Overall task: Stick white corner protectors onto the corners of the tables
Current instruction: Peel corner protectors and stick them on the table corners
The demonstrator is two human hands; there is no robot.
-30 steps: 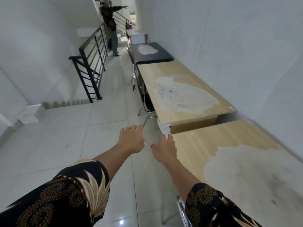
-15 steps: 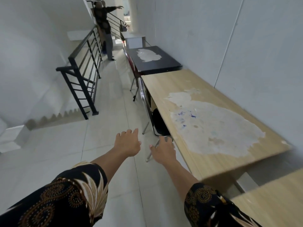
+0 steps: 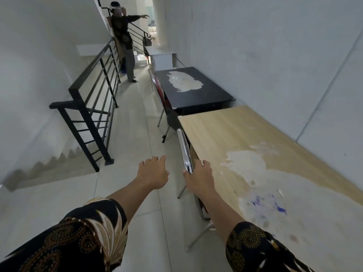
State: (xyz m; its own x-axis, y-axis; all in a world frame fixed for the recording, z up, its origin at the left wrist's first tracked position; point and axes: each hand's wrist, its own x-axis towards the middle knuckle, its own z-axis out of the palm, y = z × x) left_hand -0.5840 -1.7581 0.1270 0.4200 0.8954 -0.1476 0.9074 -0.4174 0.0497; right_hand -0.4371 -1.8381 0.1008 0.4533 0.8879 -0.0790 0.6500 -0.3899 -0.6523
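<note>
A light wooden table (image 3: pixel 245 132) with a large worn pale patch stands along the right wall, and a black table (image 3: pixel 198 95) stands beyond it. My left hand (image 3: pixel 153 171) is stretched out over the floor tiles, fingers relaxed and holding nothing. My right hand (image 3: pixel 199 174) is beside the wooden table's left edge, at the near end of a chrome chair back (image 3: pixel 185 152). Its fingers are loosely curled, and I see nothing in them. No white corner protector is in view.
A black stair railing (image 3: pixel 88 107) guards steps going down on the left. The tiled aisle (image 3: pixel 137 134) runs between railing and tables. Another person (image 3: pixel 125 46) stands at the far end near a white cabinet (image 3: pixel 163 59). Folding chairs are tucked along the tables' left sides.
The view has moved forward along the row of tables. The nearer table and the corner with a white protector have dropped out of view. Both hands stay stretched out ahead.
</note>
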